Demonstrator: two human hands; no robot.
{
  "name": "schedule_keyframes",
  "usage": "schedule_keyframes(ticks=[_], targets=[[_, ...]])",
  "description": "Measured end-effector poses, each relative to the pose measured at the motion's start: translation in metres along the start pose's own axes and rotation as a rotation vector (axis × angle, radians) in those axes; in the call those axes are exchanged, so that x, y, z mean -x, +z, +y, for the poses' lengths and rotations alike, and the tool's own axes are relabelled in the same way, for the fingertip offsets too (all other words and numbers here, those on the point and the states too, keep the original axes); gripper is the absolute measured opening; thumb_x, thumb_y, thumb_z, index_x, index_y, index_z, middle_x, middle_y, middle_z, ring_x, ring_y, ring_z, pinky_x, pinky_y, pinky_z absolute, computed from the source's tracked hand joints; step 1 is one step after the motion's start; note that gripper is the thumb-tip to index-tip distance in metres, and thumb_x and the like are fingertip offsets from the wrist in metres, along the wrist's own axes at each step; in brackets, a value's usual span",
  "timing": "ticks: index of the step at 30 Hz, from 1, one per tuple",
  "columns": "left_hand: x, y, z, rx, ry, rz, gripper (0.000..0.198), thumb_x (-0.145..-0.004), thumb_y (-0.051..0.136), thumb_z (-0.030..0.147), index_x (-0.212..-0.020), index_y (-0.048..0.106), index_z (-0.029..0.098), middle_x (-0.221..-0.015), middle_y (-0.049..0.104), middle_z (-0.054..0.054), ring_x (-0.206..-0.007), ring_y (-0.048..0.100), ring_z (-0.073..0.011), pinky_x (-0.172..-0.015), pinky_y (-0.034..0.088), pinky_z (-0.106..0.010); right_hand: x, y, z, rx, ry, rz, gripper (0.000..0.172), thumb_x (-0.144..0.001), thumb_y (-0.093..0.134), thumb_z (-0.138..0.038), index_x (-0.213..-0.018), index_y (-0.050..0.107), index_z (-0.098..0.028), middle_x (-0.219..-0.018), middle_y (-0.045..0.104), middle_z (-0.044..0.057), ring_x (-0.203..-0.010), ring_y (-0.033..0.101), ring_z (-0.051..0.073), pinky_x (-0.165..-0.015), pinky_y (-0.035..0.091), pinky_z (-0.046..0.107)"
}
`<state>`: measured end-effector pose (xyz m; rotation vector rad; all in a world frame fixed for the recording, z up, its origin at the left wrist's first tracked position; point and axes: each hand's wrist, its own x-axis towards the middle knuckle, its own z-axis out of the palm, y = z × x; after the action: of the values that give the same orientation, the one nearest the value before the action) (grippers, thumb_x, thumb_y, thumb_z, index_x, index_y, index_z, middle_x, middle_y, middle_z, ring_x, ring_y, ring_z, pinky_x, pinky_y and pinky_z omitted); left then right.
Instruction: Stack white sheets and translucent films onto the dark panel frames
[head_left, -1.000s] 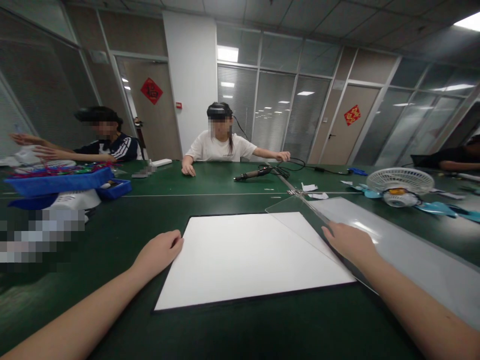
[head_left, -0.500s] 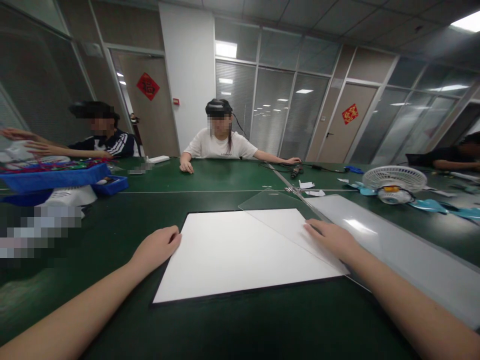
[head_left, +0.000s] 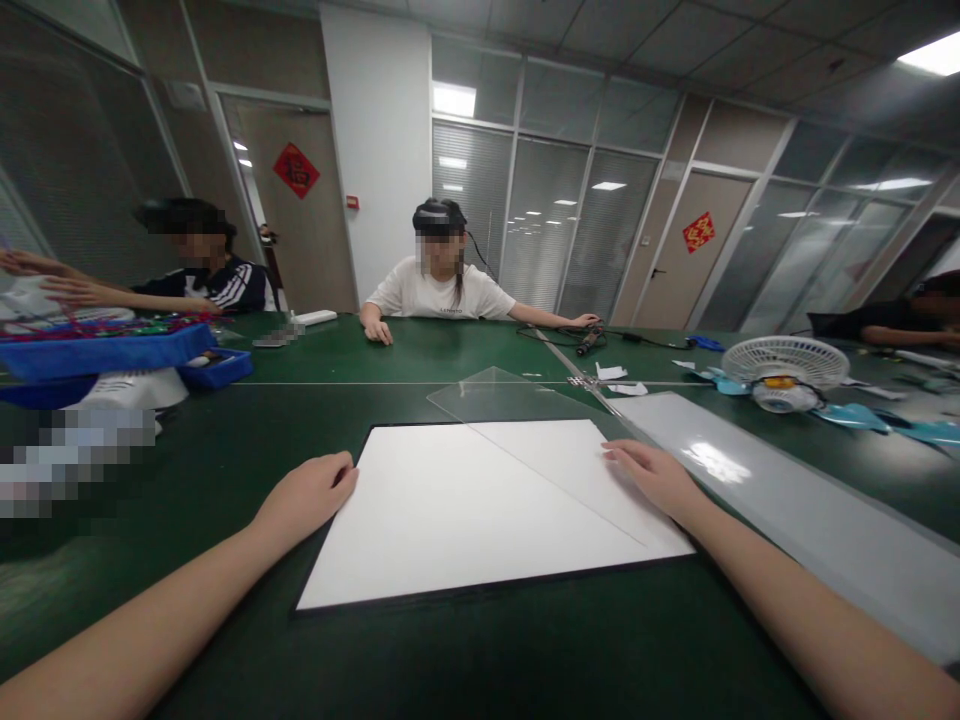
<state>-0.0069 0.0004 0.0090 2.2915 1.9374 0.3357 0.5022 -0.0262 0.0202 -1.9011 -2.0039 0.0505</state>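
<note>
A flat white panel point(head_left: 465, 510) with a thin black border lies on the green table in front of me. My left hand point(head_left: 311, 500) has its fingers curled, with thumb and forefinger at the panel's left edge. Partly over the panel's far right part is a clear sheet point(head_left: 517, 398), turned at an angle, with its far corner past the panel's back edge. My right hand point(head_left: 649, 475) reaches over the panel's right side, fingers stretched towards the left, on or just above the clear sheet; whether they touch it is hard to see.
To the right lies a long, glossy translucent sheet point(head_left: 780, 500). Beyond it stand a white fan cage point(head_left: 784, 362) and blue fan blades point(head_left: 855, 415). Blue trays point(head_left: 112, 355) with wires are at left. A person point(head_left: 439, 275) sits opposite, near paper scraps point(head_left: 626, 389).
The clear sheet has slid leftward and away from me across the panel. My right hand has shifted slightly left, while my left hand stays at the panel's edge.
</note>
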Motion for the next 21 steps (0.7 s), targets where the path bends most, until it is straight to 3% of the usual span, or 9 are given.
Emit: schedule_keyframes(ticks=[3, 7, 11, 21], targets=[[0.0, 0.0, 0.0, 0.024, 0.004, 0.002, 0.033, -0.089, 0.034, 0.042, -0.074, 0.055, 0.021, -0.078, 0.063, -0.005, -0.073, 0.058, -0.0215, -0.059, 0.034, -0.03, -0.005, 0.001, 0.023, 0.107, -0.047, 0.045, 0.044, -0.088, 0.036, -0.025, -0.122, 0.064, -0.023, -0.127, 0.063, 0.003, -0.116, 0.058, 0.024, -0.1, 0.044, 0.036], [0.0, 0.0, 0.001, 0.04, -0.006, 0.008, 0.031, -0.087, 0.037, 0.041, -0.073, 0.056, 0.021, -0.077, 0.064, -0.005, -0.072, 0.058, -0.0216, -0.058, 0.034, -0.03, -0.009, -0.001, 0.059, 0.259, -0.077, -0.01, 0.069, -0.072, 0.04, -0.004, -0.137, 0.052, -0.021, -0.139, 0.054, 0.005, -0.127, 0.049, 0.024, -0.107, 0.038, 0.04], [0.001, -0.001, 0.002, 0.032, -0.01, 0.008, 0.031, -0.088, 0.036, 0.041, -0.074, 0.056, 0.021, -0.078, 0.064, -0.005, -0.074, 0.058, -0.0217, -0.059, 0.035, -0.03, -0.011, 0.003, 0.077, 0.274, -0.14, -0.042, 0.078, -0.069, 0.037, 0.001, -0.143, 0.046, -0.023, -0.144, 0.048, 0.004, -0.132, 0.044, 0.021, -0.109, 0.036, 0.039], [0.001, -0.001, 0.002, 0.007, -0.013, 0.0, 0.03, -0.089, 0.034, 0.04, -0.075, 0.054, 0.022, -0.08, 0.063, -0.006, -0.077, 0.058, -0.0222, -0.06, 0.035, -0.03, -0.012, 0.017, 0.089, 0.315, -0.183, -0.017, 0.079, -0.068, 0.039, 0.002, -0.14, 0.049, -0.029, -0.151, 0.038, 0.003, -0.138, 0.035, 0.025, -0.109, 0.035, 0.046]])
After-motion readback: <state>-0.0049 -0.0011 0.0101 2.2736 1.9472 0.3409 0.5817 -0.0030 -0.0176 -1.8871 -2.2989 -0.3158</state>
